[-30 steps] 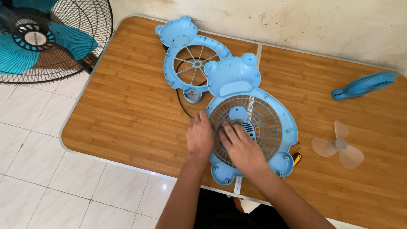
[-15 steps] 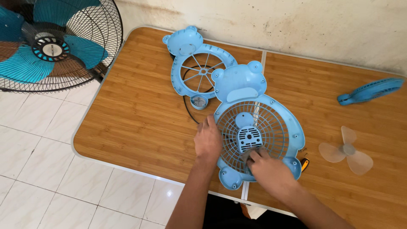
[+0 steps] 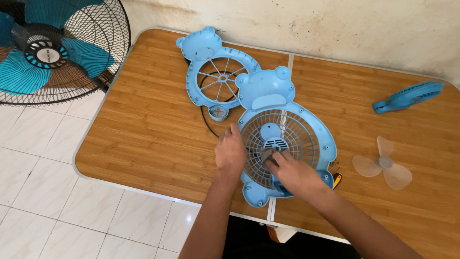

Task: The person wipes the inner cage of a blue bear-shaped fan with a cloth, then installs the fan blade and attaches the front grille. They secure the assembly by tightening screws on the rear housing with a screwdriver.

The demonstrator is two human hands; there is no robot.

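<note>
Bear-shaped blue fan grille (image 3: 306, 125) flat on table (image 3: 143, 124), head end away from person. Left hand (image 3: 230, 152) braces its left rim, fingers flat. Right hand (image 3: 293, 172) pinches grey cloth (image 3: 266, 155) at grille centre.

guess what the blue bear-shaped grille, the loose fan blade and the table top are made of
Bear-shaped grille: looks like moulded plastic, matte light blue, with thin ribs and screw bosses. Fan blade: translucent, faintly pinkish plastic, since the table shows through it. Table top: wood-grain surface with a slight sheen, perhaps laminate or bamboo, with a pale edge band.
</note>
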